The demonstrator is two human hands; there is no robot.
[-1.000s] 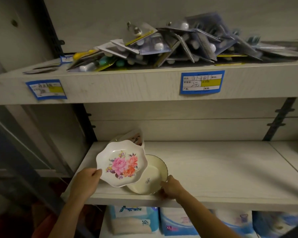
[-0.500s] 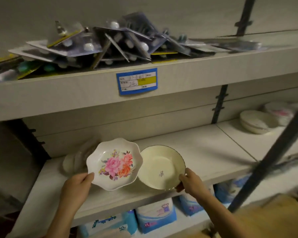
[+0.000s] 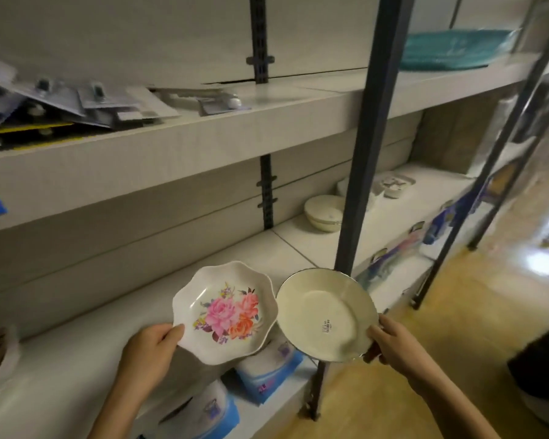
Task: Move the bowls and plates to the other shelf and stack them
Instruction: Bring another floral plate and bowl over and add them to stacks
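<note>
Two dishes are held up in the air, just out past the front edge of the middle shelf (image 3: 76, 359). The scalloped floral plate (image 3: 225, 312) is gripped at its lower-left rim by the left hand (image 3: 149, 353), with the thumb laid on the inner face and the fingers curled underneath. The cream plate (image 3: 324, 315), dark-rimmed with a small sticker (image 3: 326, 326) in the well, is pinched at its lower-right rim by the right hand (image 3: 393, 343). Both are tilted face-up toward the camera, rims just beside each other. Whether they actually touch can't be told.

A dark upright post (image 3: 365, 153) is seen right behind the cream plate's top edge, planted at the shelf front. Past it, on the next shelf section (image 3: 305, 245), a stack of cream bowls (image 3: 325, 217) is set toward the back, partly hidden by the post, and a strip of bare board is seen in front and to the left. More white dishes (image 3: 390, 185) are parked further right, too blurry to sort out. Blister packs (image 3: 61, 106) are piled on the upper shelf (image 3: 203, 137), and blue packs (image 3: 267, 372) are stacked underneath. Open yellowish floor (image 3: 457, 312) is seen right of the post.
</note>
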